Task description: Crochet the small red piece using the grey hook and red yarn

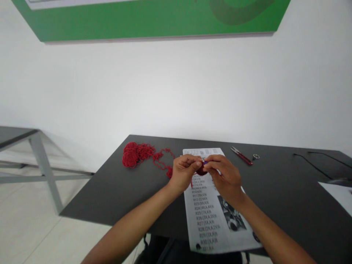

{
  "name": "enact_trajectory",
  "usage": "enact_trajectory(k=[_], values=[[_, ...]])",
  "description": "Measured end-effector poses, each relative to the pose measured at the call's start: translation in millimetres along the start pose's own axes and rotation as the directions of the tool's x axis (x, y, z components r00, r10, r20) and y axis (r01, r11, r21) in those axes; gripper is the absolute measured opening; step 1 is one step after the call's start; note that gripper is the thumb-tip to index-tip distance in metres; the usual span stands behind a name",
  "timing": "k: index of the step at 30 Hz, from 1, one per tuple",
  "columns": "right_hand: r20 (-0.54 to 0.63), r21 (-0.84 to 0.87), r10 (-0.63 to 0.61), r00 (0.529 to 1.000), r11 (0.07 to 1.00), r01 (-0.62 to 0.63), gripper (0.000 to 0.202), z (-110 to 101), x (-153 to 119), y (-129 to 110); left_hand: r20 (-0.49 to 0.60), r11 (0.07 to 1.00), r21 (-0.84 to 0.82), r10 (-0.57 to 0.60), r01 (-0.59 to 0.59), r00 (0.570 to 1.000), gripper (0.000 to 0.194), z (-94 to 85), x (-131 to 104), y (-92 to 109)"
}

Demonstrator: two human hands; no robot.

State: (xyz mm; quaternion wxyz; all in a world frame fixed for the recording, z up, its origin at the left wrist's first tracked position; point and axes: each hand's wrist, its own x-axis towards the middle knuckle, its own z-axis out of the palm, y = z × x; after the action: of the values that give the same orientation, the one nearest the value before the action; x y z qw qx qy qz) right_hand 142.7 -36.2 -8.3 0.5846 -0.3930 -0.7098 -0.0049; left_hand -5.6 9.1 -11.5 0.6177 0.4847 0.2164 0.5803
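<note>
Thumb and fingers of my left hand (184,169) are pinched on a small dark red crochet piece (202,171), close above the printed sheet. My right hand (224,176) grips a crochet hook (206,162), of which a short purple part shows between the fingers. Both hands meet at the piece, so most of it and the hook's tip are hidden. Red yarn (162,157) trails in loose kinks across the table from a tangled red ball (131,155) to my left hand. Under the hands lies a paper pattern (203,216) with rows of stitch notes and a photo.
Red-handled thread snips (243,156) with a ring lie right of the sheet on the dark table (148,190). Farther right are eyeglasses (313,167) and another white paper (338,196). A white wall (165,91) stands behind, and another table (19,135) is at left.
</note>
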Motion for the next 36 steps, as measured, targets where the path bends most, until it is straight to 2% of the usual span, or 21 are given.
enact_trajectory(k=[17,28,36], values=[[0.023,0.025,-0.024,0.999,0.999,0.023,0.013,-1.2,1.4,0.5,0.037,1.000,-0.016,0.020,-0.019,0.999,0.025,1.6,-0.2,4.9],[0.037,-0.010,-0.074,0.997,0.997,0.074,0.014,-2.0,0.4,3.6,0.139,0.979,0.106,0.160,-0.176,0.977,0.017,-0.8,2.6,7.6],[-0.004,-0.010,-0.029,1.000,1.000,0.029,0.015,0.5,1.9,1.8,0.198,0.957,0.132,0.229,-0.258,0.953,0.011,-4.0,1.2,5.2]])
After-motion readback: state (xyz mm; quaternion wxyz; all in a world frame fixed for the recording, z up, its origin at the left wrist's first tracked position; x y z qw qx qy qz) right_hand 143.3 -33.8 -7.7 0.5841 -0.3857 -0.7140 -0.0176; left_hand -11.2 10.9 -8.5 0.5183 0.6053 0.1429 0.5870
